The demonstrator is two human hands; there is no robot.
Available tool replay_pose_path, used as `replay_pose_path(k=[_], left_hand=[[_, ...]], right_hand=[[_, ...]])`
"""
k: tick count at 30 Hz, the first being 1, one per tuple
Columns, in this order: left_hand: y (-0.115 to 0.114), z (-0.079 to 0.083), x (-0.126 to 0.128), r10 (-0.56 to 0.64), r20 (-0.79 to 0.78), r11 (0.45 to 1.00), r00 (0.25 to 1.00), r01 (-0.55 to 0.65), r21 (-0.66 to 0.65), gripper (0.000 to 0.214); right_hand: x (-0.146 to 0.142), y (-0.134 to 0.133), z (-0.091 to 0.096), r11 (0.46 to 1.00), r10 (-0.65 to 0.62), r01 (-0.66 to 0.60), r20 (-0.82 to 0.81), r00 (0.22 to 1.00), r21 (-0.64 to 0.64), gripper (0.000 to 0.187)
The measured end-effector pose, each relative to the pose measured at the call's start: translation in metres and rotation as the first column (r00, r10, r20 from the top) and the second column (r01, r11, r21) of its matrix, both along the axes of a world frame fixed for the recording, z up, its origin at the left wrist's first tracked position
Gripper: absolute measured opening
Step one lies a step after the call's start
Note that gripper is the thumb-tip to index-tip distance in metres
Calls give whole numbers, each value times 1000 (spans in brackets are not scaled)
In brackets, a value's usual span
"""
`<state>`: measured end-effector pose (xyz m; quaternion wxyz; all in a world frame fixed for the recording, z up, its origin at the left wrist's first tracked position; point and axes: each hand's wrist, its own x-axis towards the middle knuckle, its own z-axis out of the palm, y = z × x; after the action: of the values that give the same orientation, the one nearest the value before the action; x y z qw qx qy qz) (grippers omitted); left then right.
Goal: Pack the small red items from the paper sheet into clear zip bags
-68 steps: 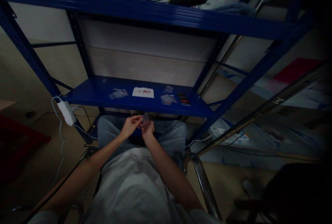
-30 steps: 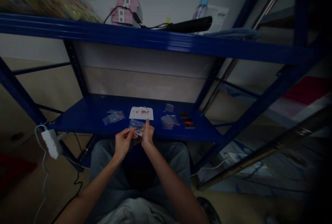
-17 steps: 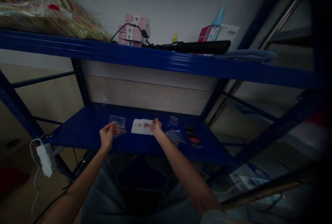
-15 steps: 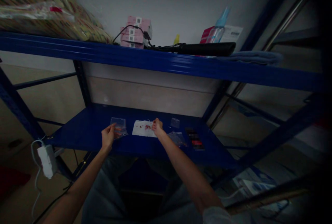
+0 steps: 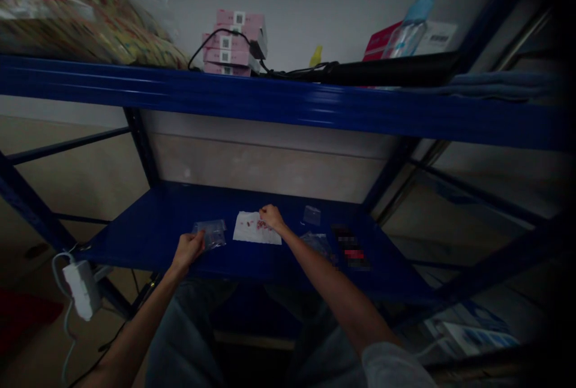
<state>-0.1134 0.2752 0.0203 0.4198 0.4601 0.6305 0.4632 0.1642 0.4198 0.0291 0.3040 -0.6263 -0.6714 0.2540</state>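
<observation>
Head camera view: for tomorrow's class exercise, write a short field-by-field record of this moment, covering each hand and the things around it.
Surface: blue steel shelf
Left hand: at the edge of a clear plastic bag
Right hand: on a white paper sheet with small red bits
Also on shelf: small clear bag; second clear bag; dark strip with red marks, blurred
Shelf above: pink boxes; spray bottle
</observation>
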Motion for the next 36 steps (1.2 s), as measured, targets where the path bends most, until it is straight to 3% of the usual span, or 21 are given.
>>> replay_pose_path(k=[3,7,12,15,19,22,24,26,30,34,36], left_hand=[[-10,8,18,-131,-161,990,978,137,29,60],[-21,20,60,-281,-288,954,916,300,23,65],[-19,25,112,-166,-594,949,787,292,121,56],[-22,20,125,-110,-694,939,712,303,162,51],[-41,11,120,-89,-712,920,696,332,210,51],[-57,3,116,-122,-689,884,714,394,252,49],[-64,-1,119,-151,-656,868,740,417,271,47],[-69,-3,127,-190,-606,856,772,433,284,45],[-79,-2,144,-307,-457,823,835,474,313,43],[-103,1,141,-352,-410,812,842,493,314,43],[-120,4,132,-357,-416,817,836,495,295,42]], right_hand=[[3,0,-5,997,71,-72,27,997,22,22],[9,1,-12,989,146,-146,2,989,27,23],[21,-7,-7,975,221,-218,-105,969,39,26],[47,-20,6,968,249,-238,-185,951,77,29],[118,-55,12,953,283,-245,-234,930,181,25],[172,-91,-4,979,158,-144,-88,984,148,25],[194,-113,-19,988,67,-72,45,997,137,32],[202,-130,-31,985,29,-54,152,988,161,35],[190,-144,-34,983,-18,-28,253,967,179,17],[174,-151,-9,956,-125,73,167,978,285,20],[163,-165,12,881,-207,162,54,977,444,21]])
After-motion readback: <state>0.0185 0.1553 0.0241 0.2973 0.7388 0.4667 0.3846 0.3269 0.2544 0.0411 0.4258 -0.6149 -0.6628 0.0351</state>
